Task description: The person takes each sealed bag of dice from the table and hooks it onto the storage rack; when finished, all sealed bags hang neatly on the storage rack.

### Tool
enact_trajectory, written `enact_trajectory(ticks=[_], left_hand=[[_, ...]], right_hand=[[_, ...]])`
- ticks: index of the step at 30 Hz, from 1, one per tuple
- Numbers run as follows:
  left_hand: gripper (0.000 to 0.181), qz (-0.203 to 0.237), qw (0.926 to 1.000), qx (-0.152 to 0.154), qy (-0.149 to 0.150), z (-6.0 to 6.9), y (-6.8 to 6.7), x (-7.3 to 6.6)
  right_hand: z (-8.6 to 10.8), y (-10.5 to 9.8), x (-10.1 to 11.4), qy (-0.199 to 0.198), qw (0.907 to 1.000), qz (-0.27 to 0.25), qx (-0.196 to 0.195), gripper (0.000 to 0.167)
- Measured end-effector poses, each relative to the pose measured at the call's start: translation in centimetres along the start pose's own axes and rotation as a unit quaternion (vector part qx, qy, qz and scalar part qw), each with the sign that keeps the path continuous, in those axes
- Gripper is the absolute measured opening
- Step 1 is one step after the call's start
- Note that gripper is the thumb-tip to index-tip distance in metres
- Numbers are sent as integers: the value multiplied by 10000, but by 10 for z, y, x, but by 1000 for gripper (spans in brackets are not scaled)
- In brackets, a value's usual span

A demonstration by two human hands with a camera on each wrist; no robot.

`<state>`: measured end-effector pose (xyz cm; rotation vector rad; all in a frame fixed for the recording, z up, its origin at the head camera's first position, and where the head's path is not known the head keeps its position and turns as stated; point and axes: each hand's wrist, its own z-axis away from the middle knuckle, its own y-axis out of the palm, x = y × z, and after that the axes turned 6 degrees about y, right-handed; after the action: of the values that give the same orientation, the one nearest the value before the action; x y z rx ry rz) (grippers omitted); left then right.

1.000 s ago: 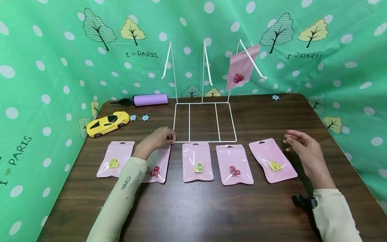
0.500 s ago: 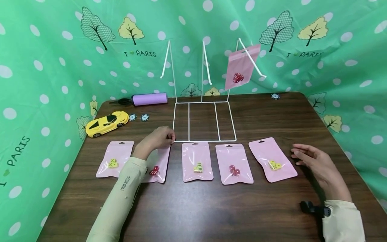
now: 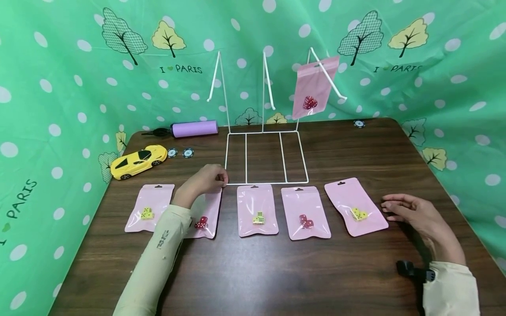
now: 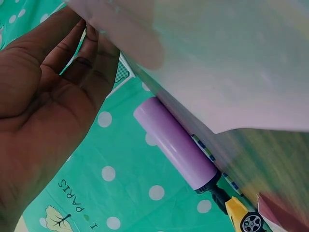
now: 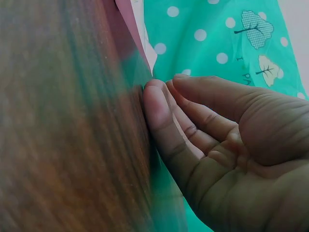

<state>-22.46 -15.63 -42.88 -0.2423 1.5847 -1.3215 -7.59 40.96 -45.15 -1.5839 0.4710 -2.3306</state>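
Near the front corner of the white wire rack (image 3: 302, 153), my left hand (image 3: 201, 182) pinches the top edge of a pink bag (image 3: 208, 208) with red dice, lying second from left. The left wrist view shows the fingertips at the bag's (image 4: 203, 63) edge. My right hand (image 3: 427, 221) rests on the table, fingers relaxed and empty, just right of a tilted pink bag (image 3: 352, 197) with yellow dice. Between the hands lie a bag (image 3: 254, 197) with yellow dice and one (image 3: 301, 204) with red dice. Another yellow-dice bag (image 3: 152, 199) lies far left.
The rack's right hook (image 3: 330, 79) carries a pink bag (image 3: 314, 85) with red dice; its left hook (image 3: 213, 81) and middle hook (image 3: 269, 81) are bare. Behind left are a yellow car (image 3: 139, 161), two chips (image 3: 188, 152) and a purple pump (image 3: 195, 128). Another chip (image 3: 359, 123) lies back right.
My right hand has moved back toward me and to the right, lowering beside the rightmost bag. The left hand has stayed at its bag. The head view has shifted slightly.
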Motion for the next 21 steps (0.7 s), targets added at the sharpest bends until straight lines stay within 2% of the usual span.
enact_trajectory(ticks=[2, 5, 15, 21], left_hand=[[13, 14, 10000, 26, -4, 0, 0, 0], [13, 22, 10000, 33, -14, 0, 0, 0], [13, 135, 9998, 68, -86, 2, -2, 0], [12, 182, 9998, 75, -104, 1, -1, 1]], right_hand=[[1, 1, 1, 21, 9997, 240, -47, 42], [3, 2, 1, -7, 9985, 542, -108, 47], [3, 6, 5, -248, 9954, 928, -19, 44], [3, 6, 7, -156, 9931, 1166, -31, 43]])
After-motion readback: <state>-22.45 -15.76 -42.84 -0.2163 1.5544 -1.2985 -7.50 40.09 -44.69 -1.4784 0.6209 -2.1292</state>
